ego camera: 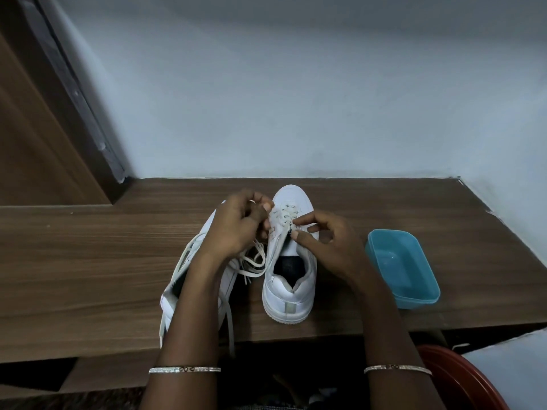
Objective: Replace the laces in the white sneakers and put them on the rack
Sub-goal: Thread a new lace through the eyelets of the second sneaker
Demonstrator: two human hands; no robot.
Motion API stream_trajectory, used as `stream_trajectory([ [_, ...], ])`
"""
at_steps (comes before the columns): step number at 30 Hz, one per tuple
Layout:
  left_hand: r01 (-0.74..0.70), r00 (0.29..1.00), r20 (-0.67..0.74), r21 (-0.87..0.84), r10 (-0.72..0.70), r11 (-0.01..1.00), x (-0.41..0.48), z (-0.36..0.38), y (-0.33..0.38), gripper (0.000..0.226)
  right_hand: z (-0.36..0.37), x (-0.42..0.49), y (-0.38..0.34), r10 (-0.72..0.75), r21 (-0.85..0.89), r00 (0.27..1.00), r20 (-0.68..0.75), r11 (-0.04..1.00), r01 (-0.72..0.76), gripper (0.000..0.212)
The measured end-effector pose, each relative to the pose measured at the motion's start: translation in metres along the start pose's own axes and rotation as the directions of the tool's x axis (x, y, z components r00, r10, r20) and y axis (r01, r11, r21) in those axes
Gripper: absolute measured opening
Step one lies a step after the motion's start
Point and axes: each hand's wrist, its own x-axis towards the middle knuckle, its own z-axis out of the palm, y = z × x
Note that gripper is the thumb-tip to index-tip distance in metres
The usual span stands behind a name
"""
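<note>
At the bottom edge of the frame two forearms reach in, each with a thin silver bangle, one at lower left (185, 369) and one at lower right (398, 369); a red rounded object (453, 377) shows in the lower right corner. Above them runs the front edge of a dark wooden table (88, 261). Left of centre a white sneaker (174, 294) lies tilted on its side, largely covered by the left forearm, and loose laces (251, 266) trail from it, one strand hanging over the table's edge. Just beside it, at centre, the second white sneaker (288, 294) stands upright with its heel toward the viewer and its toe toward the wall. A blue plastic container (405, 270) sits open to the right, apart from the shoe. Over the upright sneaker's eyelets, the left hand (236, 229) has its fingers curled, pinching the lace (282, 216) on the left side of the lacing. The right hand (328, 247) pinches the same lace between thumb and forefinger at the right row of eyelets, its other fingers loosely bent. Behind the table rises a pale bluish wall (296, 99), and a brown wooden door (35, 128) fills the upper left.
</note>
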Motion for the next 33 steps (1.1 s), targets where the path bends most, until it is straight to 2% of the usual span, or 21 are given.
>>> stream_trajectory([
  [2,-0.02,1.0,-0.008,-0.182,0.019,0.983,-0.002,-0.003,0.009,0.01,-0.001,0.001,-0.007,0.012,0.094,0.998,-0.068,0.996,-0.005,0.009],
  [5,-0.016,0.999,0.039,-0.444,0.036,0.896,-0.006,-0.005,0.022,0.021,0.0,0.004,-0.024,-0.022,0.246,0.991,-0.132,0.968,0.054,0.003],
  [8,-0.005,0.989,0.117,-0.588,0.091,0.809,-0.009,-0.008,0.027,0.031,0.006,0.003,-0.042,-0.065,0.305,0.998,-0.014,0.95,0.066,0.005],
  [11,0.003,0.977,0.168,-0.632,0.133,0.775,-0.011,-0.01,0.029,0.037,0.016,0.001,-0.05,-0.067,0.246,0.995,0.068,0.968,0.048,0.013],
  [14,-0.07,0.979,0.128,-0.516,0.158,0.854,-0.011,-0.009,0.029,0.039,0.023,0.002,-0.052,-0.086,0.199,0.992,0.09,0.978,0.067,0.015],
  [16,-0.101,0.992,0.029,-0.395,0.122,0.913,-0.007,-0.007,0.025,0.037,0.021,0.001,-0.056,-0.047,0.283,0.994,0.1,0.959,0.017,0.021],
  [18,-0.095,0.991,-0.113,-0.274,0.066,0.957,-0.003,-0.005,0.015,0.029,0.013,0.001,-0.06,0.045,0.485,0.995,0.094,0.87,-0.085,0.026],
  [21,-0.033,0.963,-0.267,-0.063,0.015,0.997,0.003,-0.002,0.003,0.01,-0.002,0.003,-0.057,0.153,0.739,0.984,0.095,0.651,-0.173,0.033],
  [22,-0.022,0.954,-0.299,0.017,0.026,1.0,0.003,-0.001,0.002,0.007,-0.007,0.003,-0.054,0.176,0.798,0.979,0.103,0.573,-0.187,0.033],
  [24,-0.006,0.925,-0.373,0.167,0.069,0.986,0.002,-0.001,0.002,0.016,-0.015,0.003,-0.047,0.223,0.878,0.968,0.119,0.432,-0.207,0.027],
  [27,0.041,0.876,-0.47,0.295,0.108,0.955,0.003,-0.005,0.0,0.017,-0.028,0.004,-0.033,0.284,0.95,0.955,0.089,0.262,-0.167,0.025],
  [29,0.102,0.842,-0.524,0.387,0.127,0.916,0.004,-0.005,-0.002,0.01,-0.04,0.003,-0.022,0.303,0.972,0.952,0.052,0.204,-0.118,0.028],
  [33,0.212,0.809,-0.569,0.52,0.15,0.827,0.003,0.0,-0.001,0.015,-0.056,0.002,-0.002,0.322,0.99,0.947,-0.009,0.139,-0.038,0.026],
])
